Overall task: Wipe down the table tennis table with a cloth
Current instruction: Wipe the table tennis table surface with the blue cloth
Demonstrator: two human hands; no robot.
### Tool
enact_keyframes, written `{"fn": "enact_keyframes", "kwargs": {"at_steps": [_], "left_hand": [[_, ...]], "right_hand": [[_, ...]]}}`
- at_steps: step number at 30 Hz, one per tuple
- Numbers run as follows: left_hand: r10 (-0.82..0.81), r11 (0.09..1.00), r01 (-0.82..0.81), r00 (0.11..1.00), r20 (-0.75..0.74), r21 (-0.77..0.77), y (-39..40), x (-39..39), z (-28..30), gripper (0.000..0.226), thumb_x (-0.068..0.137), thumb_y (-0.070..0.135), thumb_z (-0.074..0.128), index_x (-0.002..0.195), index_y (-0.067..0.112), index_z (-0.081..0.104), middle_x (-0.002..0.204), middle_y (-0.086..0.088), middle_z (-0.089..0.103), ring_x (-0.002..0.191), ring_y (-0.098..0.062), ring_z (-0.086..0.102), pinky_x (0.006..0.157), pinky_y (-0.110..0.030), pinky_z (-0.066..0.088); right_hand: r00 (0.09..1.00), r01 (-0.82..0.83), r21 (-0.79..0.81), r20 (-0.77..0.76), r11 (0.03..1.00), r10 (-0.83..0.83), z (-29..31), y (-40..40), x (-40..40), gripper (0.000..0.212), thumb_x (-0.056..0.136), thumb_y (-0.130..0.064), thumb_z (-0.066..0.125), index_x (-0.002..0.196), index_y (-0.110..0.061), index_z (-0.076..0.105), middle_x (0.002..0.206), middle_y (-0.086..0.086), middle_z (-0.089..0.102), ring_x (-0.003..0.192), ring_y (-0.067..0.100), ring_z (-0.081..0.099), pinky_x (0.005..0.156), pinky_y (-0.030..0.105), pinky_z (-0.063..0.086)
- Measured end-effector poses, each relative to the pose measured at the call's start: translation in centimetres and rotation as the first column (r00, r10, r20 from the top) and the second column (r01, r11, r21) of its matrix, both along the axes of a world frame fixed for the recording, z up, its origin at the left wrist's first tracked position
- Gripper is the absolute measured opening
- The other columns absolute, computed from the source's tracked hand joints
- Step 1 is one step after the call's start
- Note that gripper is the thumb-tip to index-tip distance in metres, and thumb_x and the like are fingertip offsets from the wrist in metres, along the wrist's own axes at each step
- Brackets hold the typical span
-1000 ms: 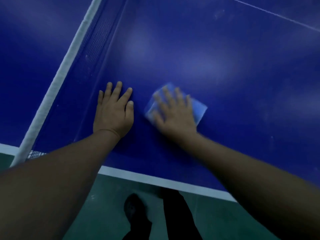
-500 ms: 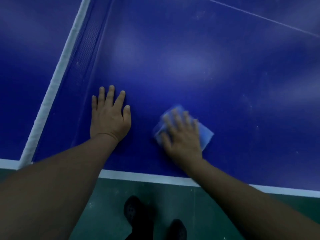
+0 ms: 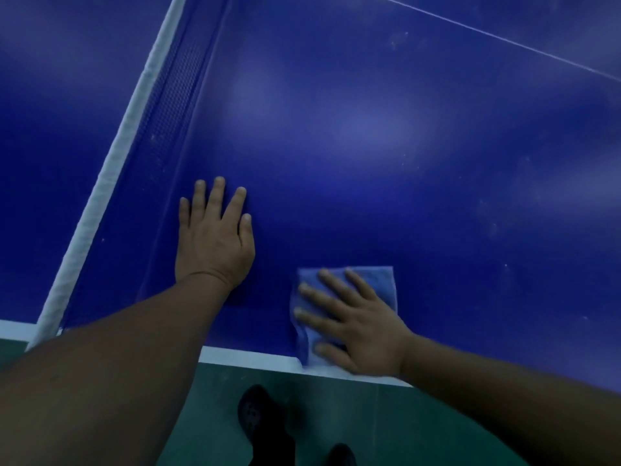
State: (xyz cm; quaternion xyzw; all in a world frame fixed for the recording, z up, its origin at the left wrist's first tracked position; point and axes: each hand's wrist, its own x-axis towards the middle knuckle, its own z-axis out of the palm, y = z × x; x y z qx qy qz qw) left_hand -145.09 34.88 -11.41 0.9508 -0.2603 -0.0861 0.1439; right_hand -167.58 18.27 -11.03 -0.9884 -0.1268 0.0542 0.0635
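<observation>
Blue cloth (image 3: 376,284) flat under right hand (image 3: 359,331) fingers (image 3: 336,287); table (image 3: 403,163) edge

The table (image 3: 386,136) is deep blue with pale glare patches and faint whitish specks beyond the fingers; a thin white line (image 3: 504,40) crosses far past the fingertips; the edge stripe (image 3: 248,358) is white; the cloth (image 3: 383,284) under the right fingers is lighter blue; the net (image 3: 174,92) is dark blue mesh with a white band; the floor (image 3: 208,415) is dull green; the shoes (image 3: 257,412) are black.

Blue table (image 3: 386,136), white-edged, with net (image 3: 111,169) across it, a light-blue cloth (image 3: 373,284) and both hands flat on top.
</observation>
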Motion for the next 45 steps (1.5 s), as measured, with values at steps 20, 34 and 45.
{"fn": "enact_keyframes", "kwargs": {"at_steps": [20,34,45], "left_hand": [[-0.003,0.999,0.003,1.000,-0.001,0.032,-0.3,-0.4,0.7,0.065,0.095,0.049,0.019,0.152,0.021,0.034,0.163,-0.007,0.020,0.152,-0.026,0.007,0.123,-0.049,0.003],[0.120,0.993,-0.120,0.993,0.016,-0.013,-10.1,9.6,0.7,0.066,0.097,0.048,0.020,0.154,0.018,0.028,0.165,-0.005,0.012,0.153,-0.020,0.000,0.123,-0.039,-0.007],[0.110,0.993,-0.110,0.994,0.007,-0.044,-10.5,9.7,0.6,0.059,0.097,0.039,0.026,0.149,0.014,0.041,0.161,-0.010,0.026,0.151,-0.023,0.012,0.122,-0.051,0.011]], "right_hand": [[0.823,0.567,-0.022,-0.016,0.823,-0.568,0.4,-16.8,13.1,0.064,0.097,-0.062,0.018,0.155,-0.036,0.027,0.165,-0.007,0.019,0.153,0.023,0.012,0.121,0.051,0.008],[0.825,0.565,-0.031,0.005,0.824,-0.565,0.5,-29.1,30.2,0.061,0.100,-0.061,0.020,0.156,-0.036,0.022,0.166,-0.008,0.014,0.152,0.023,0.009,0.121,0.052,0.009],[0.951,0.307,-0.047,0.059,0.951,-0.304,0.6,-28.3,34.5,0.062,0.098,-0.056,0.025,0.152,-0.028,0.038,0.161,0.002,0.030,0.148,0.032,0.027,0.116,0.054,0.021]]}}
